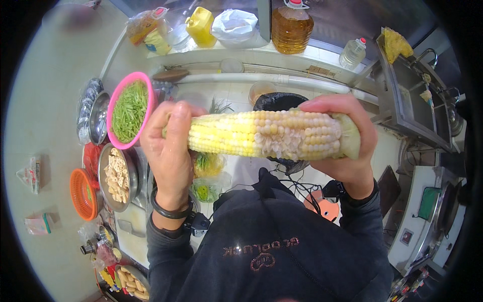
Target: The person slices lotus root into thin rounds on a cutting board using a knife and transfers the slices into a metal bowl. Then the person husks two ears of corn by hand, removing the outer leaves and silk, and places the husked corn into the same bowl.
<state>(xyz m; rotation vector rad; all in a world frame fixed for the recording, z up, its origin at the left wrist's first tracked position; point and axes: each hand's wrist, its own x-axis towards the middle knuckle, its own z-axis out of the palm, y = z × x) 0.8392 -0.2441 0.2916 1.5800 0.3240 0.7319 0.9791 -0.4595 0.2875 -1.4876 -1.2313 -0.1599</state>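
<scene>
A large ear of corn [230, 134] lies level across the view, held up in front of my chest. Its left part has bright yellow kernels; the right part is paler, with a patch of broken kernels near the middle. My left hand [168, 136] grips the narrow left end, thumb along the near side. My right hand [351, 139] is wrapped around the thick right end, where a pale green husk base [349, 136] shows. Below the corn, partly hidden by it, stands a bin lined with a black bag [279, 100].
To the left stand a pink basket of shredded greens [151, 87], a metal bowl of sliced lotus root [132, 188] and an orange basket [77, 204]. A metal sink [403, 90] is at the right. An oil jug [292, 30] stands on the ledge ahead. Cables [302, 188] hang near my waist.
</scene>
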